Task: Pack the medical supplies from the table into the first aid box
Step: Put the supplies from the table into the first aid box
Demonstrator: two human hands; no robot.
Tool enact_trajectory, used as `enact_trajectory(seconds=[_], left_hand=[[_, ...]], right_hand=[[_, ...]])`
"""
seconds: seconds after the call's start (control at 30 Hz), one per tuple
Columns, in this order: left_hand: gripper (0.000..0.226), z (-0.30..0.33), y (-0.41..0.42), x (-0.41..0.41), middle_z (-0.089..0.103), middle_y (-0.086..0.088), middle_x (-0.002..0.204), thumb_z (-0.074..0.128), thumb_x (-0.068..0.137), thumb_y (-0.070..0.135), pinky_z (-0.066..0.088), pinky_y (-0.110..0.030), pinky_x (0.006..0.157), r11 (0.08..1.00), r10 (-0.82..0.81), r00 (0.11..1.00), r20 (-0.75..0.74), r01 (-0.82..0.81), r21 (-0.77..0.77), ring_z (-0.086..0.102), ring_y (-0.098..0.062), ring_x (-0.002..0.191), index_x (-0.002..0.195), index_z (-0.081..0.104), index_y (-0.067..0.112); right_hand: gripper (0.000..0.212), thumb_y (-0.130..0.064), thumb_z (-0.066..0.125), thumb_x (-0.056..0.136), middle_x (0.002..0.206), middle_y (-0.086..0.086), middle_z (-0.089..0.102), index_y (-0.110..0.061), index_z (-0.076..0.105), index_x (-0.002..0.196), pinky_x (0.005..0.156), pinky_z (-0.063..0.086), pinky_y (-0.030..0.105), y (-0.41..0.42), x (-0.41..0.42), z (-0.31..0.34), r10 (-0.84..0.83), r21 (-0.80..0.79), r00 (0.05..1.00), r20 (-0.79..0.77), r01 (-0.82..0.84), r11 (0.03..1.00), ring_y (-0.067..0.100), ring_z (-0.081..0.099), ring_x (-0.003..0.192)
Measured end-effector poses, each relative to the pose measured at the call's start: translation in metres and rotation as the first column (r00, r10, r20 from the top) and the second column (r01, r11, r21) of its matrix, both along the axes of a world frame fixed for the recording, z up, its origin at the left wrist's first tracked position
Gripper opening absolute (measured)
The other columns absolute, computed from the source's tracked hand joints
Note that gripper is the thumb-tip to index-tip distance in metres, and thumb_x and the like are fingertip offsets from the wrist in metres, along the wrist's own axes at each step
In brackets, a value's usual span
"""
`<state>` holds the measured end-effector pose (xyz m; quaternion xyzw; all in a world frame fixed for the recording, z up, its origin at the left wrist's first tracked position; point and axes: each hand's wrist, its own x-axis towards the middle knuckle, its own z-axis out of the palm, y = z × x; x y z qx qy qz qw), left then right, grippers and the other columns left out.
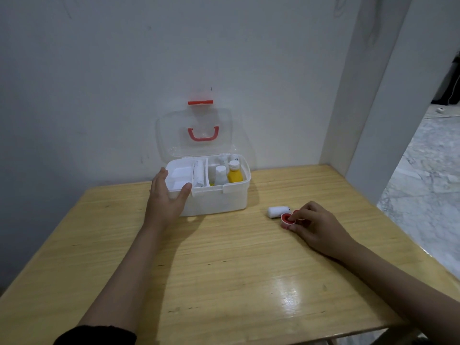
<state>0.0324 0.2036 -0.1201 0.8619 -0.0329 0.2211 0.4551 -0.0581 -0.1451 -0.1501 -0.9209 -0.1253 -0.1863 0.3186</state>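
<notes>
Gripping glossy white plastic box (211, 200), left hand (166, 197) spread; right hand (316, 225) pinching round red-rimmed tape spool (288, 220).

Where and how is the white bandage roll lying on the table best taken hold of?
Judging by its pose, grip the bandage roll across its round middle, coming from above. It lies on its side on the table, so its curved flanks are open. The right hand, on the red tape roll, crowds its near right end.

Dim, soft indoor light — glare streaks the wooden table (286, 295), arm shadows fall leftward, edges bow with wide-angle distortion.
</notes>
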Motion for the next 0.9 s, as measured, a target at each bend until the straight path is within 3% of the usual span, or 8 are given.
enact_trajectory(seconds=[0.2,0.3,0.43,0.5,0.63,0.73,0.9], left_hand=[[0.074,-0.001,0.000,0.000,0.027,-0.003,0.153,0.060,0.084,0.044,0.028,-0.039,0.113,1.000,-0.009,1.000,0.012,0.009,-0.018,0.025,-0.021,0.141,0.143,0.026,0.015],[0.074,-0.001,0.000,-0.001,0.028,-0.002,0.153,0.060,0.084,0.044,0.029,-0.036,0.112,0.999,-0.013,1.000,0.019,0.014,-0.035,0.026,-0.020,0.140,0.143,0.026,0.017],[0.074,-0.001,-0.001,0.000,0.030,-0.002,0.152,0.064,0.080,0.045,0.028,-0.035,0.111,1.000,0.008,1.000,0.016,-0.008,-0.029,0.027,-0.020,0.140,0.141,0.032,0.016],[0.075,0.000,0.000,0.002,0.035,-0.003,0.150,0.068,0.077,0.044,0.027,-0.030,0.109,0.999,0.027,0.999,0.031,-0.026,-0.047,0.031,-0.020,0.138,0.138,0.037,0.014],[0.075,0.004,0.002,0.000,0.041,-0.003,0.146,0.072,0.073,0.046,0.031,-0.031,0.107,0.998,0.045,0.998,0.038,-0.044,-0.047,0.037,-0.020,0.134,0.135,0.043,0.015],[0.076,0.008,0.003,-0.002,0.039,-0.001,0.148,0.069,0.074,0.051,0.031,-0.031,0.105,0.999,0.033,0.999,0.022,-0.033,-0.014,0.035,-0.019,0.136,0.136,0.042,0.017],[0.069,0.012,0.013,-0.003,0.030,0.000,0.154,0.056,0.084,0.052,0.026,-0.040,0.114,0.999,0.008,0.999,-0.032,-0.006,0.046,0.019,-0.015,0.144,0.141,0.037,0.017]], right_hand=[[0.009,-0.036,0.074,0.076,0.086,-0.009,0.060,-0.034,0.070,0.084,0.067,0.047,0.015,0.007,-0.002,0.019,0.011,0.090,1.000,-0.028,-0.008,0.996,0.009,0.060,0.081],[0.013,-0.026,0.074,0.077,0.087,-0.003,0.060,-0.026,0.070,0.089,0.068,0.051,0.021,0.020,0.003,0.041,0.041,0.082,0.999,0.015,-0.042,0.996,0.009,0.060,0.079],[0.020,-0.040,0.071,0.074,0.085,-0.003,0.059,-0.024,0.070,0.086,0.065,0.049,0.012,0.063,0.010,0.083,0.124,0.135,0.987,0.100,-0.137,0.981,0.007,0.060,0.077],[0.020,-0.037,0.073,0.075,0.084,-0.001,0.058,-0.021,0.070,0.087,0.063,0.046,0.010,0.089,0.021,0.103,0.160,0.122,0.976,0.145,-0.179,0.976,0.009,0.059,0.072],[0.023,-0.038,0.072,0.077,0.087,0.000,0.057,-0.019,0.069,0.090,0.063,0.046,0.012,0.142,0.063,0.131,0.208,0.044,0.965,0.163,-0.218,0.975,0.006,0.057,0.071],[0.029,-0.041,0.071,0.078,0.087,0.003,0.062,-0.014,0.070,0.091,0.066,0.049,0.026,0.179,0.109,0.136,0.241,-0.080,0.967,0.079,-0.235,0.969,0.016,0.059,0.075],[0.028,-0.038,0.070,0.079,0.091,0.002,0.071,-0.014,0.070,0.093,0.076,0.057,0.034,0.221,0.163,0.124,0.263,-0.285,0.959,-0.106,-0.282,0.916,0.012,0.061,0.074]])
